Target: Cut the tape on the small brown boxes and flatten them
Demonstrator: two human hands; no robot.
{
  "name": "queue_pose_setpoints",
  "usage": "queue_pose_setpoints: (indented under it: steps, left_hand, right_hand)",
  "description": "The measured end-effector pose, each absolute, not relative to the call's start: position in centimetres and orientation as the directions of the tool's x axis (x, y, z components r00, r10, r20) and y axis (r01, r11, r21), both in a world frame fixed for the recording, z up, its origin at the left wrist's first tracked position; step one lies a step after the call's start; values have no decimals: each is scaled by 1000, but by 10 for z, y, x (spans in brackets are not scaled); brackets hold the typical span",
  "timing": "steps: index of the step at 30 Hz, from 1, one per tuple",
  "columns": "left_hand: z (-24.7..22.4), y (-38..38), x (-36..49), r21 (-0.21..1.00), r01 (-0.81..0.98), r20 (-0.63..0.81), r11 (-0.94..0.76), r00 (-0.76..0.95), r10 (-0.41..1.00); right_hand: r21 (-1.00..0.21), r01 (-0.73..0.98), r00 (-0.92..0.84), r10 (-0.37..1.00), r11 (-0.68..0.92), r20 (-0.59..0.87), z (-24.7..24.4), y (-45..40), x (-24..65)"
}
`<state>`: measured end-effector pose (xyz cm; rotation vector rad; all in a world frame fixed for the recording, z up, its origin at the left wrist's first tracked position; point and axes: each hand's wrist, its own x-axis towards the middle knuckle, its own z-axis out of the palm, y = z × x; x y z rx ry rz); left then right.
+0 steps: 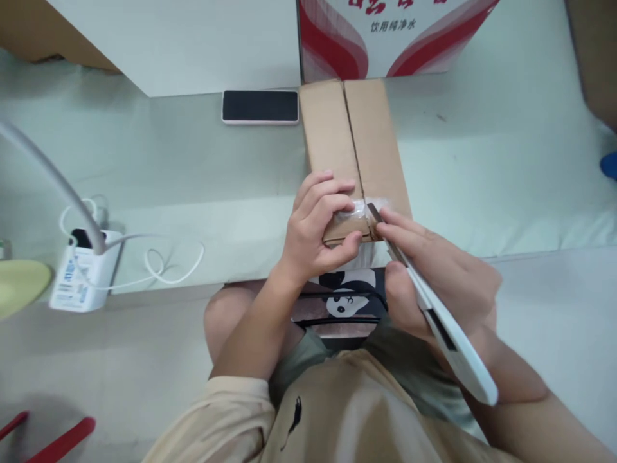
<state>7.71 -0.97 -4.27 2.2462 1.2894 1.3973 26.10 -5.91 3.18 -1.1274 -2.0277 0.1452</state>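
A brown cardboard box (380,135) lies on the pale green cloth, its seam running lengthwise between two flaps. Clear tape (357,209) crosses the seam at the end nearest me. My left hand (321,225) rests on the box's left near corner, fingers on top beside the tape and thumb at the near edge. In my right hand (434,276) is a white utility knife (453,347), held at a slant. Its dark blade tip touches or hovers just over the tape at the seam; which one is unclear.
Behind the box stand a red and white carton (393,38) and a large white box (202,45). A phone (260,107) lies left of the box. At the left are a white power strip (87,276) and cable (166,276).
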Motion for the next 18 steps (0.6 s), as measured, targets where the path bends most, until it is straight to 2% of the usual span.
queue_pose_setpoints:
  steps: [7,12,15,18]
  left_hand:
    - [-42,-11,80,619,499,627,-607,152,764]
    - [-38,-12,82,674,502,564,-542,125,816]
    - [-37,-12,83,680,520,533,-516,131,836]
    - [-37,-12,83,666,493,579,-560,131,805]
  right_hand:
    - [-477,682,-291,804,555,519,28,-60,262]
    - [-504,715,-285,860,484,423,31,-62,263]
    - [-491,729,-281,863,477,420,33,-62,261]
    - [-479,738,-277,861,474,426,35,-61,259]
